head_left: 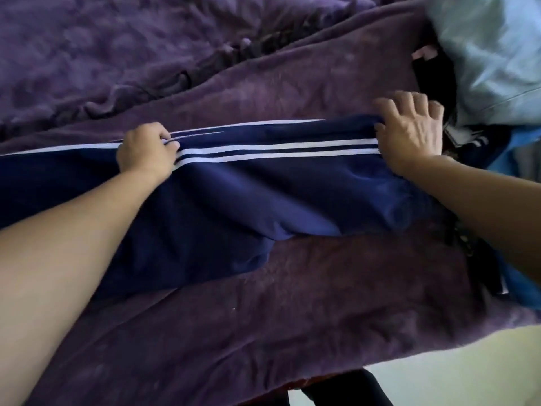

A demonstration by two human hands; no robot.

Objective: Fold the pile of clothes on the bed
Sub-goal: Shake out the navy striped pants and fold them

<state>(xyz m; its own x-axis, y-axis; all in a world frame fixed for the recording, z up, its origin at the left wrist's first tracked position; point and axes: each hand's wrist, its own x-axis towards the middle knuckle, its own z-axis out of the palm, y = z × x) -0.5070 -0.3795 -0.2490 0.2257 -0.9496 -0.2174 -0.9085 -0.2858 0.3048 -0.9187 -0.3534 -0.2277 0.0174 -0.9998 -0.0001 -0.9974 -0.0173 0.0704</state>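
You've two hands, left hand [146, 149] and right hand [411, 133], one navy white-striped garment [263, 197], one purple plush blanket [322, 303], one pale-blue cloth [491, 60].

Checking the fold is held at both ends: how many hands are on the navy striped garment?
2. The left hand grips the navy striped garment at its white stripes, left of middle; the right hand presses its right end, fingers spread.
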